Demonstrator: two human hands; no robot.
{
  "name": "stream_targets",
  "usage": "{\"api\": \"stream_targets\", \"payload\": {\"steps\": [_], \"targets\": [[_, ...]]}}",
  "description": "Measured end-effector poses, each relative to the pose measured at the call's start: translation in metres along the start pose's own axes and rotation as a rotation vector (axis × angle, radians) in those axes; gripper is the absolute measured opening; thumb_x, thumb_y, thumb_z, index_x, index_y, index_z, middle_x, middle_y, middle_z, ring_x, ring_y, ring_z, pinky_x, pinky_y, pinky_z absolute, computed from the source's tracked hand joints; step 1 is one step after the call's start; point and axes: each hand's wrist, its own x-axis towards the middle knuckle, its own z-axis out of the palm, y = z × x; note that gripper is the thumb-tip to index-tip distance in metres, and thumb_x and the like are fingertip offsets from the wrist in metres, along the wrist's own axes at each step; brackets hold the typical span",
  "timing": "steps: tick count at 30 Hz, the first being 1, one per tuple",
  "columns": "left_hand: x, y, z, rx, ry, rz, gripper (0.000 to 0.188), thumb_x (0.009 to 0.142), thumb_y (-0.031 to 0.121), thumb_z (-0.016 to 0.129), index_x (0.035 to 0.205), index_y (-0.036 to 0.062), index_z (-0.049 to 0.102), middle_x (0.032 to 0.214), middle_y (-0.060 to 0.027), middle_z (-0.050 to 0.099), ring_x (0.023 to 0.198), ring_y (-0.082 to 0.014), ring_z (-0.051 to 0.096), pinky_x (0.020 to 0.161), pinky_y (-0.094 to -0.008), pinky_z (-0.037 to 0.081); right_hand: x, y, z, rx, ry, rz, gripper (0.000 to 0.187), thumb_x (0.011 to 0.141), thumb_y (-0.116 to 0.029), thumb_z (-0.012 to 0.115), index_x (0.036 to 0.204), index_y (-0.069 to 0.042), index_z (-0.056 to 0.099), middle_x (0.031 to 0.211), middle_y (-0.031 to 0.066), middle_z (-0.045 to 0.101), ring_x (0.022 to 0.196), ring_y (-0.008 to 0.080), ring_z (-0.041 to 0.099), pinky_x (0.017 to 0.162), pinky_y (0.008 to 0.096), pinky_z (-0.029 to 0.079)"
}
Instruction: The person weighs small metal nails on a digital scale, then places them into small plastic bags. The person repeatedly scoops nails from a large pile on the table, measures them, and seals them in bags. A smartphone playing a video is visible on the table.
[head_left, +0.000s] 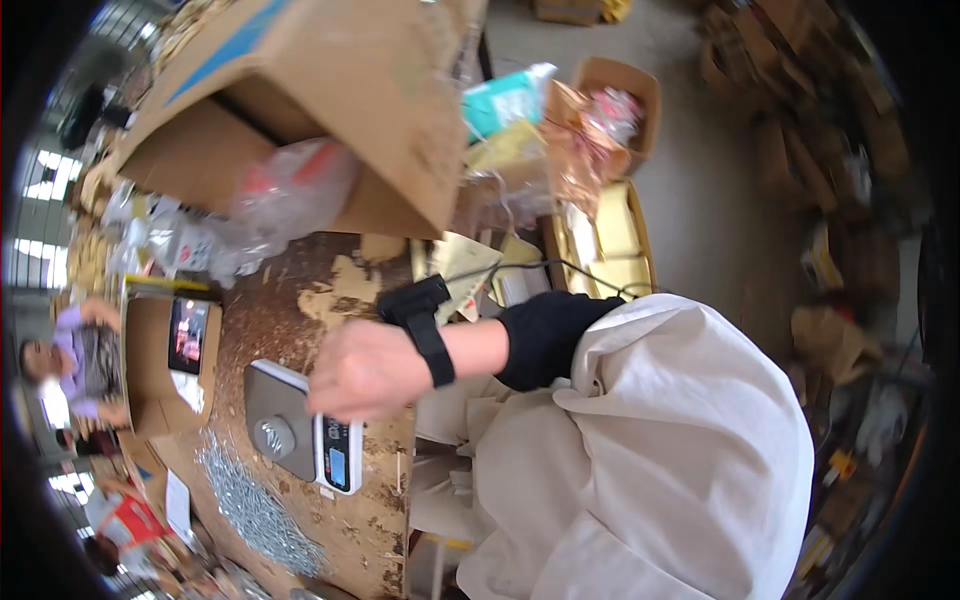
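Observation:
My right hand [365, 372] reaches in from the right, its fingers curled closed above a digital scale [300, 462]. Motion blur and the hand itself hide whatever the fingers may hold. A black strap [432, 345] with a small dark device circles that wrist. On the scale's grey plate stands a small round container [273, 437] with shiny metal pieces in it. The scale's blue-lit display shows just below my hand. Beside the scale lies a pile of thin silver screws or nails [250, 505] on the worn wooden table [375, 535]. My left hand is out of view.
A large open carton [400, 120] with plastic bags [300, 185] stands at the upper left. A phone [188, 335] leans in a smaller box [150, 400]. Cartons with packets and yellow boxes [617, 222] stand by the table edge. Two people [85, 350] are at the far left.

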Motion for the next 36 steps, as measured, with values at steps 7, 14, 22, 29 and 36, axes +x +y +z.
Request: {"api": "stream_targets", "payload": {"steps": [7, 14, 22, 29, 36], "targets": [[-0.035, -0.027, -0.019, -0.147, -0.381, -0.073, 0.051, 0.097, 0.033, 0.062, 0.133, -0.0009, 0.056, 0.133, -0.0224, 0.056, 0.118, -0.0362, 0.056, 0.103, -0.0451, 0.044, -0.175, -0.095, -0.012, -0.001, -0.077, 0.445, 0.014, 0.089, -0.02, 0.062, 0.093, -0.007, 0.065, 0.077, 0.0097, 0.063, 0.072, 0.0316, 0.063, 0.065, 0.0446, 0.049], [-0.036, -0.046, -0.031, -0.202, -0.561, -0.092, 0.047, 0.096, 0.031, 0.064, 0.129, -0.001, 0.059, 0.127, -0.0216, 0.059, 0.114, -0.0349, 0.059, 0.099, -0.0439, 0.046, -0.38, -0.122, -0.066, -0.433, -0.409, 1.322, 0.012, 0.082, -0.02, 0.062, 0.086, -0.014, 0.071, 0.085, 0.0135, 0.071, 0.079, 0.0348, 0.069, 0.069, 0.0474, 0.055], [-0.026, -0.034, 0.025, -0.367, -0.816, 0.028, 0.042, 0.095, 0.029, 0.065, 0.124, -0.0012, 0.062, 0.121, -0.0206, 0.062, 0.108, -0.0335, 0.061, 0.096, -0.0425, 0.048, -0.487, -0.186, -0.054, -0.274, -1.054, 1.813, 0.029, 0.085, -0.023, 0.063, 0.107, -0.011, 0.076, 0.106, 0.0171, 0.074, 0.101, 0.0352, 0.071, 0.085, 0.047, 0.056], [-0.019, -0.018, 0.085, -0.589, -1.036, 0.223, 0.039, 0.094, 0.027, 0.067, 0.12, -0.0013, 0.065, 0.116, -0.0198, 0.065, 0.103, -0.0322, 0.063, 0.093, -0.0413, 0.05, -0.45, -0.162, -0.048, -0.419, -0.705, 1.715, 0.026, 0.083, -0.025, 0.065, 0.104, -0.013, 0.074, 0.097, 0.0134, 0.074, 0.093, 0.0344, 0.07, 0.078, 0.0479, 0.055], [-0.002, -0.038, 0.111, -0.708, -1.131, 0.334, 0.035, 0.093, 0.025, 0.068, 0.116, -0.0015, 0.068, 0.11, -0.0189, 0.068, 0.098, -0.0309, 0.066, 0.09, -0.0401, 0.051, -0.348, -0.159, -0.055, -0.518, -0.249, 1.447, 0.02, 0.084, -0.02, 0.059, 0.095, -0.012, 0.074, 0.087, 0.0136, 0.072, 0.083, 0.0356, 0.069, 0.074, 0.0473, 0.054]]}}
